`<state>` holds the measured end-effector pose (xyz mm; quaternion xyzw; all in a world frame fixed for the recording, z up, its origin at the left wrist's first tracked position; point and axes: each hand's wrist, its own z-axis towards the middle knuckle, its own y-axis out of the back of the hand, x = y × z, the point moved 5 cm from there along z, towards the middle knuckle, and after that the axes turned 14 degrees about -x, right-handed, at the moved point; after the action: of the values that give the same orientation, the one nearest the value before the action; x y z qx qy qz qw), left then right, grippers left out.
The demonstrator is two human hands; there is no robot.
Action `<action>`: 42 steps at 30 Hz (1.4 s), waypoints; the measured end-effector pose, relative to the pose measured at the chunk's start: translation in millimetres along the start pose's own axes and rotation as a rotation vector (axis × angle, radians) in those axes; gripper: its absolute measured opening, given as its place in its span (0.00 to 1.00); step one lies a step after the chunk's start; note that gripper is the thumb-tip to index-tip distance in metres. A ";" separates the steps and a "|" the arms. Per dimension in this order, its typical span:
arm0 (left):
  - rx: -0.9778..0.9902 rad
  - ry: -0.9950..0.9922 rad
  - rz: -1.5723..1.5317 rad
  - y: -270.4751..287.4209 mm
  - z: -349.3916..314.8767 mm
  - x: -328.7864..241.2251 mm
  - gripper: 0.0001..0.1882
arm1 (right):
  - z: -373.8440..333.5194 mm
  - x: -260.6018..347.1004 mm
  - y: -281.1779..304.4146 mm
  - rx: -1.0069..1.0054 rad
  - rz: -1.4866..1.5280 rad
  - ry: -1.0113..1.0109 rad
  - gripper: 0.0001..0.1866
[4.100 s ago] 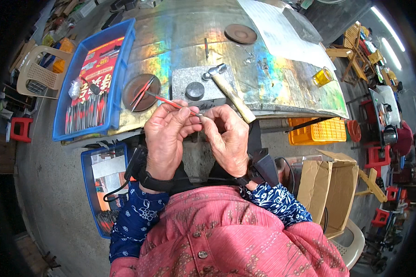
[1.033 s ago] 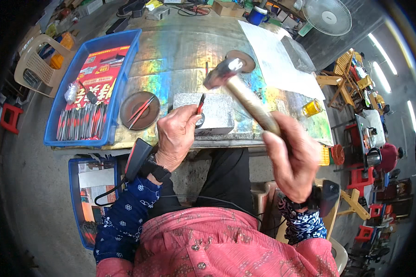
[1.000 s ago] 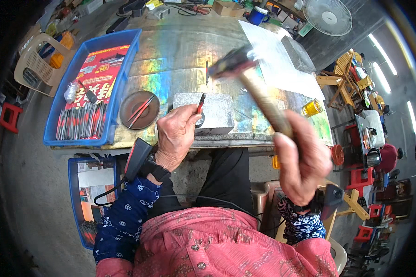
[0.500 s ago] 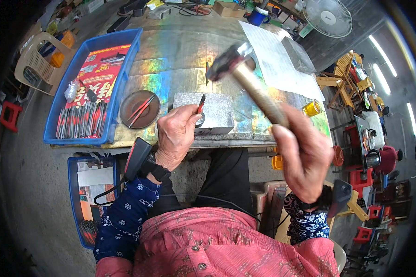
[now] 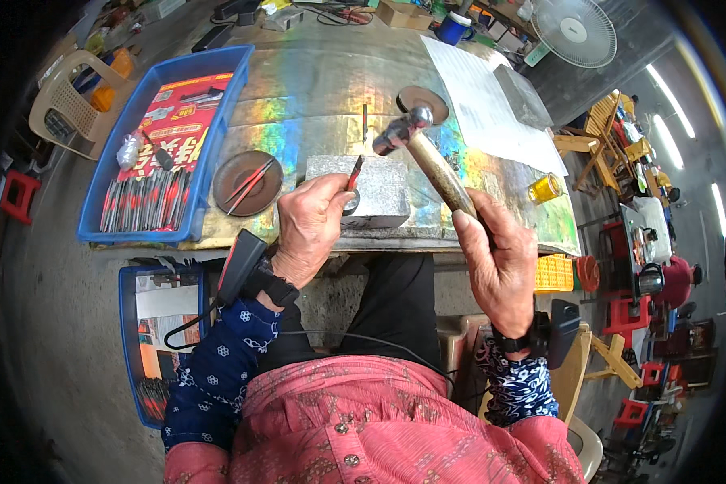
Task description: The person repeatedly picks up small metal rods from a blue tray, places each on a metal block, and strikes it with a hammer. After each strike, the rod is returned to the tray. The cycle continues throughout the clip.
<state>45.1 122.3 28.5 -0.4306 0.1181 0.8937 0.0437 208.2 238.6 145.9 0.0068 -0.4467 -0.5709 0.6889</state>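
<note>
My left hand [image 5: 308,222] pinches slim red tweezers [image 5: 354,172] with a dark pointed tip, angled upward over a speckled grey stone block [image 5: 385,187]. A small dark round piece [image 5: 351,203] shows by its fingertips at the block's near side. Wrapped round a wooden handle, my right hand [image 5: 496,270] holds a hammer [image 5: 444,173]; its metal head is raised above the block's far right corner, apart from the tweezers. Left of the block, a brown round dish [image 5: 264,198] holds more red tweezers [image 5: 248,185]. A thin dark-and-red piece [image 5: 365,125] lies beyond the block.
A blue tray [image 5: 240,77] with rows of red-and-black tools stands at the left. Another brown dish [image 5: 434,101], a white sheet [image 5: 476,105], a grey slab [image 5: 523,97] and a yellow jar [image 5: 545,189] sit to the right. A lower blue bin [image 5: 127,347] is beside my leg.
The hammer has moved lower and a little left with my right hand, its head now uncovering the far brown dish. My left hand keeps its pinch on the tweezers, almost unmoved.
</note>
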 end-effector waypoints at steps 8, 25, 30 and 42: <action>-0.031 0.297 -0.294 14.8 9.0 16.8 0.08 | -31.3 -46.1 -25.0 -0.092 -0.206 0.095 0.12; 0.194 -0.174 0.870 94.1 12.6 65.9 0.10 | -61.6 -81.0 -80.8 -0.088 -0.441 0.094 0.27; 0.170 -0.266 0.903 81.1 13.3 67.5 0.02 | -65.2 -86.4 -86.2 0.036 -0.389 0.001 0.27; 0.089 -0.341 0.842 89.6 18.4 51.9 0.04 | -65.7 -86.9 -88.1 0.043 -0.408 0.013 0.28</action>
<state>-17.5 38.9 14.6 -0.1895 0.3123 0.8859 -0.2860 184.9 243.9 7.8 0.1155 -0.4439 -0.6887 0.5615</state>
